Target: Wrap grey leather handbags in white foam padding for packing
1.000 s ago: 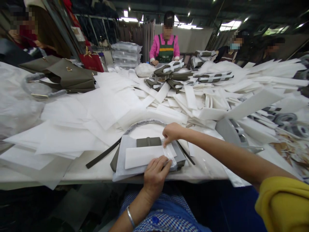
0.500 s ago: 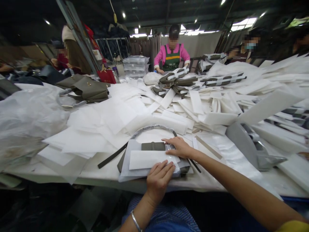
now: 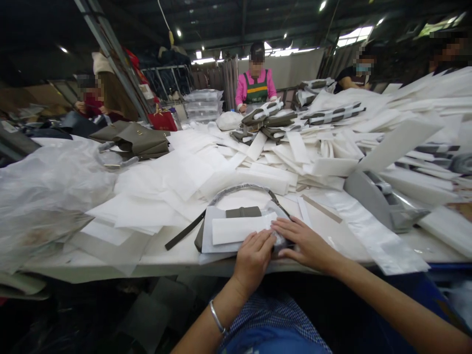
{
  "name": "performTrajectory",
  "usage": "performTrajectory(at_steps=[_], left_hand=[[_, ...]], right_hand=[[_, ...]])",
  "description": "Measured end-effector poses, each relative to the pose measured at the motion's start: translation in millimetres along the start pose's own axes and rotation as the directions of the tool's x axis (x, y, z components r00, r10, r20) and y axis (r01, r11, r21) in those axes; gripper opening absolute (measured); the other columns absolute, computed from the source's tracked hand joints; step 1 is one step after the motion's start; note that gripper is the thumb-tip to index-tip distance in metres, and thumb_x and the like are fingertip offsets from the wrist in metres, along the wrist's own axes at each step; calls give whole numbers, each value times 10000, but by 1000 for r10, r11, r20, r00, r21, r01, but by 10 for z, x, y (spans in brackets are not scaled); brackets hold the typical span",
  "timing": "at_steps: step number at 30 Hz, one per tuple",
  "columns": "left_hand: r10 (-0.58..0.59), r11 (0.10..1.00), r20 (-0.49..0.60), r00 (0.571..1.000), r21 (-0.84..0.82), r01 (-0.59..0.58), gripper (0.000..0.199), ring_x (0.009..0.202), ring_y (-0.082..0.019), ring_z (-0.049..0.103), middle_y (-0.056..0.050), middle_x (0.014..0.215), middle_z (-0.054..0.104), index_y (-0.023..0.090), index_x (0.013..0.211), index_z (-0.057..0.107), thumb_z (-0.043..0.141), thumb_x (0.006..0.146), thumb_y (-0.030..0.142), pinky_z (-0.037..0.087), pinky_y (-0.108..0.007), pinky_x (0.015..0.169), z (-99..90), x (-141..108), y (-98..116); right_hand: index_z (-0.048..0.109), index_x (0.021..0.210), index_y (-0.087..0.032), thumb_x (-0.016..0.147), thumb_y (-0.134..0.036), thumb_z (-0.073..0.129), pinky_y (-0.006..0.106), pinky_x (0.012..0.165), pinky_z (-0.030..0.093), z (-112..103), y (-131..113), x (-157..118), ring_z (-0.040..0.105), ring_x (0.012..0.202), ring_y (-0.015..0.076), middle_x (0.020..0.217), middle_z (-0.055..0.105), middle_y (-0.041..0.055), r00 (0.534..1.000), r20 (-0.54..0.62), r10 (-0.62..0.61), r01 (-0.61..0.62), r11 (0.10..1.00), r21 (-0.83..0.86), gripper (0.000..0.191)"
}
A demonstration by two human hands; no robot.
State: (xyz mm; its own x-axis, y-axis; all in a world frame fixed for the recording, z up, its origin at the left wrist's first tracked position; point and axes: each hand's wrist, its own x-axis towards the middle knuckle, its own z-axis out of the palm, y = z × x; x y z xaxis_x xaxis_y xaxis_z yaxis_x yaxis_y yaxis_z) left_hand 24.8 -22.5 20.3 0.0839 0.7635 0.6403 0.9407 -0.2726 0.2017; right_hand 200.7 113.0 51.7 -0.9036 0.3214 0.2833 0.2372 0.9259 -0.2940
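An olive-grey handbag [image 3: 243, 212] lies at the table's front edge, its handle [image 3: 239, 188] wrapped in clear film and arched away from me. A thin translucent sheet [image 3: 209, 231] covers much of its front, with a white foam strip [image 3: 228, 231] on top. My left hand [image 3: 254, 253] rests flat over the strip's right end, holding nothing. Beside it my right hand [image 3: 306, 243] lies with fingers stretched over the bag's right side, pressing on crinkled clear plastic [image 3: 279, 242], partly hidden under both hands. A dark strap [image 3: 184, 231] sticks out to the left.
White foam sheets [image 3: 177, 172] are heaped across the table [image 3: 162, 253]. A grey bag [image 3: 368, 196] stands at right beside a shiny white sheet [image 3: 372, 231]. Clear plastic bags [image 3: 47, 191] pile up at left. A co-worker in pink [image 3: 256, 88] is across the table.
My right hand has moved down from the bag's upper edge to its right side, next to my left hand. My left hand still lies on the foam strip. The view has shifted slightly.
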Motion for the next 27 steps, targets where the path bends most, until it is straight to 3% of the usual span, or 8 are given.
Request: performTrajectory(at_steps=[5,10,15,18,20,22,24,27], left_hand=[[101,972,131,986,200,-126,459,1414,-283,420,-100,1492,503,129,1403,509,565,950,179,418,-462,1142,-425,-126,-273],[73,914,228,971,375,-157,598,1441,-311,371,-77,1541,435,197,1507,383,584,944,175,328,-551,1176,-861,-365,-670],[67,930,118,991,353,-105,450,1313,-269,543,-64,1416,583,225,1430,501,540,982,205,426,-480,1106,-818,-590,-852],[48,945,55,997,321,-63,425,1300,-249,557,-49,1397,601,222,1418,514,500,996,164,434,-440,1090,-702,-688,-880],[51,949,46,998,309,-62,442,1314,-245,543,-42,1407,592,226,1429,502,499,994,146,418,-432,1101,-666,-722,-892],[63,950,48,997,302,-75,463,1324,-244,532,-40,1420,580,225,1444,485,509,989,141,408,-427,1109,-663,-735,-904],[73,951,51,996,298,-85,485,1331,-244,524,-40,1431,570,222,1459,465,515,983,138,400,-426,1116,-671,-733,-911],[75,950,40,996,300,-83,515,1325,-250,527,-44,1438,565,227,1478,441,539,976,169,389,-428,1122,-669,-717,-904]], right_hand=[[287,1557,-252,836,-140,629,540,1174,311,272,-6,-195,344,1455,281,1567,398,95,998,-46,-35,27,986,-163,805],[282,1556,-273,767,-75,632,577,1196,240,178,25,-138,365,1442,296,1568,398,70,998,-17,-63,58,975,-214,886],[533,1402,-274,868,-121,606,537,1156,340,264,-336,-264,457,1377,306,1438,566,62,960,-279,24,-72,984,-163,560],[640,1236,-248,955,-247,557,426,981,517,436,-681,-358,673,1075,251,1175,721,76,892,-364,268,-219,961,171,294],[625,1199,-214,962,-351,552,383,825,572,546,-844,-363,717,861,229,1014,749,80,844,-173,508,-381,793,475,284],[595,1163,-198,935,-432,576,372,764,576,624,-918,-327,718,800,230,947,740,75,771,72,632,-495,525,693,328],[583,1081,-203,883,-464,634,376,807,561,666,-937,-276,712,873,244,951,720,67,731,194,655,-482,294,825,331],[582,976,-215,802,-427,726,362,917,504,674,-984,-205,655,1038,245,1003,684,48,699,209,684,-349,71,935,310]])
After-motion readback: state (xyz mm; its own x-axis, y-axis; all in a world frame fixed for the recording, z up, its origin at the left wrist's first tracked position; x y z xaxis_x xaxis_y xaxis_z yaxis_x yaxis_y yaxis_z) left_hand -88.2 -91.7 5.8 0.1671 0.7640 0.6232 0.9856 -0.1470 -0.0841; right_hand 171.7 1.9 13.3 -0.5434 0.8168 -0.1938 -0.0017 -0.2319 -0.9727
